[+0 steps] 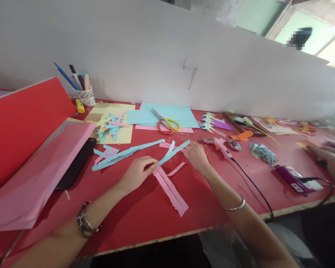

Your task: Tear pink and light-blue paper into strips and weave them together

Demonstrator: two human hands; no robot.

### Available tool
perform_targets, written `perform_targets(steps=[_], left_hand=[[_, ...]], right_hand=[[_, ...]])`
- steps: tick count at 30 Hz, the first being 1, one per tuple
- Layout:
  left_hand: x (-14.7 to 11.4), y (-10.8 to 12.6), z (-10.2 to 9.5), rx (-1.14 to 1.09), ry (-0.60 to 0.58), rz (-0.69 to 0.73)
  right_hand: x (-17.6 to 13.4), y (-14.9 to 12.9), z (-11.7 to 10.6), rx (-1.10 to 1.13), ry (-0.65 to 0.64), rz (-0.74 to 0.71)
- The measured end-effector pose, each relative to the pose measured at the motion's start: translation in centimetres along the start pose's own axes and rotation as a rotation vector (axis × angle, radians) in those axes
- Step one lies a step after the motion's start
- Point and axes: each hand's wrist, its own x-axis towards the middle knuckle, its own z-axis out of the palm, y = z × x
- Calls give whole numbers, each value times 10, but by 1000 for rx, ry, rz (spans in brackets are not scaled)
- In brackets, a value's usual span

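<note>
My left hand (139, 172) pinches the near end of a light blue paper strip (174, 152), partly folded so a second blue end sticks up beside it. At the strip's far end, my right hand (197, 158) has its fingers closed on it; the fingertips are partly hidden. Under and below my left hand lie wide pink paper strips (171, 191). A short curled pink strip (176, 169) rests between my hands. Long blue strips (125, 154) lie to the left, beside small crossed blue and pink pieces (104, 153).
Scissors (167, 124) lie on blue sheets (141, 116) at the back. Rightward are a pink glue gun (219, 144) with its cord, a tape roll (234, 144) and a purple power strip (294, 179). Another person's hand (321, 156) is far right. Pink sheets (44, 178) and a pen cup (86, 96) stand left.
</note>
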Motion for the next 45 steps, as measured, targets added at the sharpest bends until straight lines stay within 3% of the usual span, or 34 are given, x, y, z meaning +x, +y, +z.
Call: perform_targets(steps=[12, 16, 20, 24, 27, 33, 38, 45], left_hand=[[2, 0, 2, -55, 32, -44], [1, 0, 2, -57, 43, -43], [1, -1, 0, -76, 67, -45], [1, -3, -2, -98, 73, -58], [2, -5, -2, -115, 69, -58], [2, -2, -1, -136, 42, -23], [1, -1, -3, -112, 71, -31], [1, -4, -3, -185, 167, -103]], right_hand=[[-14, -3, 1, -301, -98, -190], [-17, -3, -5, -259, -141, -108], [-23, 1, -13, -172, -105, -64], [-30, 8, -21, 80, 38, -118], [-37, 11, -30, 363, 112, -77], [-39, 15, -56, 880, -73, 134], [-30, 19, -60, 1068, 17, 235], [-16, 2, -60, 1217, 49, 86]])
